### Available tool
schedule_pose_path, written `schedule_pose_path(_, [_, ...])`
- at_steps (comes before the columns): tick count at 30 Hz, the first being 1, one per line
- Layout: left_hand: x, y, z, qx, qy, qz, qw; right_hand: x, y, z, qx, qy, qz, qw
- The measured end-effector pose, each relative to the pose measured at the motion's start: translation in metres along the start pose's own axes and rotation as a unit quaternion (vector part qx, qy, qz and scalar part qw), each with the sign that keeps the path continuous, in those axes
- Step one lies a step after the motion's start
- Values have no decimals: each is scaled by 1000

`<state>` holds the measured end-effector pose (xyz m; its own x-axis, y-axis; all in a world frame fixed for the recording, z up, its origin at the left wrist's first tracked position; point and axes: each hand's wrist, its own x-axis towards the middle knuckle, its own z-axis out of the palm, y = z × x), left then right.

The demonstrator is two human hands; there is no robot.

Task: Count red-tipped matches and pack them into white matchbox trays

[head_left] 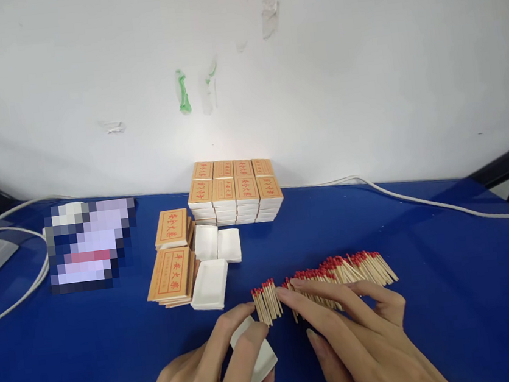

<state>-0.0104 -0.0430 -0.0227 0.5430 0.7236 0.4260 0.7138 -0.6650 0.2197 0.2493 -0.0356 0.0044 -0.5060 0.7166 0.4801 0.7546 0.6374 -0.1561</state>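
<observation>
My left hand is closed around a small white matchbox tray, which is tilted at the lower middle. Just beyond its fingertips lies a small row of red-tipped matches, heads pointing away from me. My right hand has its fingers apart and stretched over the matches. Its index fingertip is at the gap between the small row and a larger spread of matches, partly hidden under the fingers. Whether the right fingers press on any match is hard to see.
Stacked orange-topped matchboxes stand against the white wall. Left of centre are flat orange matchbox sleeves beside white trays. A pixelated object and white cables lie on the blue tabletop.
</observation>
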Motion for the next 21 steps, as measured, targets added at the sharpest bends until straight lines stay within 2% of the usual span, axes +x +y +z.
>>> schedule_pose_path(6, [0, 1, -1, -3, 9, -1, 1000, -1, 0, -4, 20, -3, 4, 1000])
schedule_pose_path(14, [2, -1, -1, 6, -15, 9, 1000, -4, 6, -4, 26, -16, 12, 999])
schedule_pose_path(21, [7, -1, -3, 14, -2, 18, 1000, -2, 2, -4, 28, -18, 4, 999])
